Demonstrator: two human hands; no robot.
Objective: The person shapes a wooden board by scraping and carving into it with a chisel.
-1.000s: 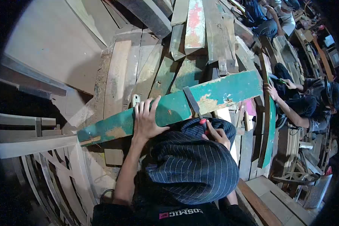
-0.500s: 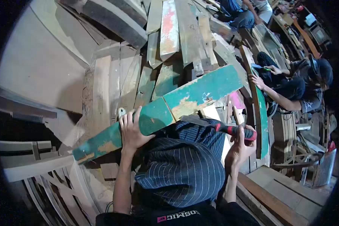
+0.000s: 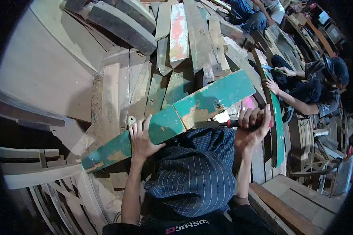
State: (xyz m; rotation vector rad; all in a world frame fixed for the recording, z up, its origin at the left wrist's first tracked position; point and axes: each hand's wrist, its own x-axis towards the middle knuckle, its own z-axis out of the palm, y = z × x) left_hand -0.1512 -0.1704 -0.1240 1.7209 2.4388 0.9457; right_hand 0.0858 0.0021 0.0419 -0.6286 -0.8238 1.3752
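A long board (image 3: 208, 100) with worn green paint lies slanted across my lap, bare wood showing in patches and a seam running across it. My left hand (image 3: 142, 139) holds the board left of the seam, fingers over its face and thumb out along the near edge. A pale rounded end with a hole (image 3: 131, 120) shows by those fingertips; what it belongs to is hidden. My right hand (image 3: 255, 127) is closed around the red and black handle of a scraper (image 3: 208, 124). Its flat metal blade points left, at the board's near edge beside the seam.
A person (image 3: 313, 84) at the right works on another green board (image 3: 277, 129) with a blue-bladed scraper (image 3: 267, 67). Another seated person (image 3: 259, 17) is further back. Stacked planks (image 3: 179, 35) lie ahead, a large panel (image 3: 43, 66) stands left, and a slatted wooden frame (image 3: 47, 176) is at lower left.
My right hand has turned and risen slightly on the handle, its fingers now nearer upright. The scraper has swung nearly level. The board and my left hand appear shifted slightly right and down in view.
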